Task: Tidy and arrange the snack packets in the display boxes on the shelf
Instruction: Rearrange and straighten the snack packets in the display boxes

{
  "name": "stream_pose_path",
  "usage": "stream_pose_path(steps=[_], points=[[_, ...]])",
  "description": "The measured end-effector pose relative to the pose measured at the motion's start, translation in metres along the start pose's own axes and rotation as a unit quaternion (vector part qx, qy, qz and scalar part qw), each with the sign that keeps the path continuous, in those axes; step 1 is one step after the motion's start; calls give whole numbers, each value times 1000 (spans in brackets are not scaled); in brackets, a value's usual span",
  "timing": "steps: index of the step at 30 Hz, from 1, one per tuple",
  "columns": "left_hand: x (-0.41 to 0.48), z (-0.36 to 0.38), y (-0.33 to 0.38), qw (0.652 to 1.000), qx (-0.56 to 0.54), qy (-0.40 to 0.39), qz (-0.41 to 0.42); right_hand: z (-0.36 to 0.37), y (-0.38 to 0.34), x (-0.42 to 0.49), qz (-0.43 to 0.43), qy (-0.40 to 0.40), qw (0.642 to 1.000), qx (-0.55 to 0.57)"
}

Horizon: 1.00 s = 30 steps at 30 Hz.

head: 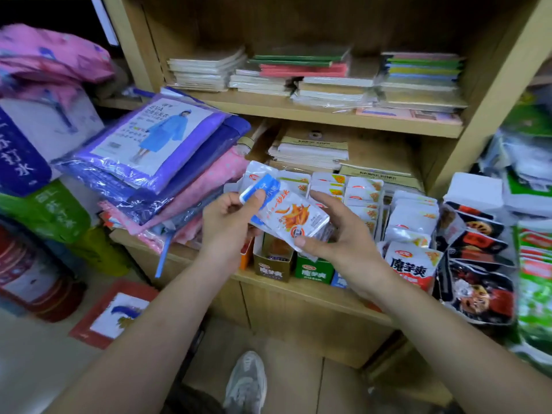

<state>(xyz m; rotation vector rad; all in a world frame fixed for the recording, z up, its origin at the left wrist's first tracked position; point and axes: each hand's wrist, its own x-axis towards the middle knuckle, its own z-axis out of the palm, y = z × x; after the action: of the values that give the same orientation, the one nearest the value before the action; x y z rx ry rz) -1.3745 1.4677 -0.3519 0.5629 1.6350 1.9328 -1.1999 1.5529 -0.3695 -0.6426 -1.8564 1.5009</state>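
Over the shelf's front edge, my left hand (231, 222) grips a small stack of white and blue snack packets (291, 218); the top one shows orange strips. My right hand (334, 234) holds the stack's lower right corner with thumb and fingers. Below the packets stand a brown display box (271, 271) and a green display box (313, 271), both partly hidden by my hands. Behind them, rows of white packets (361, 192) stand upright in further boxes. A larger white and red packet (413, 261) stands to the right.
Folded raincoat packs (155, 150) in purple and pink lie stacked left of the boxes. Dark red and black snack packs (478, 252) and green packs (534, 264) crowd the right. Notebooks (313, 76) fill the upper shelf. My shoe (248, 380) is on the floor below.
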Motion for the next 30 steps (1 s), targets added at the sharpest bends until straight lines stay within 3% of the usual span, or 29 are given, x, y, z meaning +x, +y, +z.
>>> stream_pose_path(steps=[4,9,11,15,23,30], points=[[-12,22,-2,999,49,-10,5,-20,-7,-9,2,56,998,28],[-30,47,-3,976,37,-215,-7,-48,-15,-18,-23,183,978,95],[-41,62,-5,966,35,-257,-9,-61,-18,-26,-44,229,967,102],[-61,96,-8,965,31,-261,23,-90,-22,-46,-81,292,951,56],[-102,181,-23,964,25,-238,112,-182,-28,-106,-79,394,915,-22],[-143,254,-36,950,39,-264,159,-282,-28,-188,-66,479,856,-185]])
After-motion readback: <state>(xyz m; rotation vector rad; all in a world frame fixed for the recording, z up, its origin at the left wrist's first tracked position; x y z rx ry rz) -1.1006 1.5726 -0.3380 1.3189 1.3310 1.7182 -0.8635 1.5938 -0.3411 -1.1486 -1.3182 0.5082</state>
